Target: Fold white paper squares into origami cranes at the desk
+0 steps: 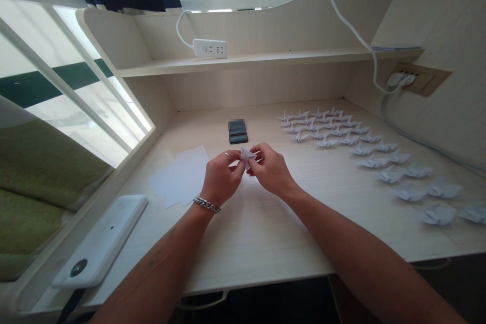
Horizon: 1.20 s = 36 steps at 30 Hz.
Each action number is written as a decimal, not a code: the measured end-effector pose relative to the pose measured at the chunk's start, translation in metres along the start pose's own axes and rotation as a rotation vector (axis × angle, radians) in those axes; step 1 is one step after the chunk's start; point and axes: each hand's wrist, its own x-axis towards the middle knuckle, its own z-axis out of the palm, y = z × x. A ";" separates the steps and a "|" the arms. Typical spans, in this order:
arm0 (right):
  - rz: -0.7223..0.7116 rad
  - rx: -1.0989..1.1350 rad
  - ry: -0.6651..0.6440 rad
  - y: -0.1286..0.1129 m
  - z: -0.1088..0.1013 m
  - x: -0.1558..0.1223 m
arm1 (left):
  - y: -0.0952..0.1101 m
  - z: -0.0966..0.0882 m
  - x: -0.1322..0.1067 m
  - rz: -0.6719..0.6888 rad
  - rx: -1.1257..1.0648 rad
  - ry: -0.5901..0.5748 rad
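Above the middle of the pale wooden desk (266, 233), both my hands pinch a small folded piece of white paper (246, 155). My left hand (220, 177), with a ring and a chain bracelet, grips its left side with closed fingers. My right hand (269, 169) grips its right side, fingers curled. A stack of flat white paper sheets (182, 174) lies just left of my left hand.
Several folded white paper cranes (364, 149) lie in rows across the desk's right side. A small dark device (238, 131) sits behind my hands. A white power bank (100, 240) lies at the front left. A power strip (210, 48) rests on the shelf; a cable runs to a wall socket (412, 79).
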 end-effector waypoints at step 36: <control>0.309 0.481 -0.205 -0.004 -0.007 0.010 | -0.013 -0.021 0.011 -0.032 -0.443 -0.247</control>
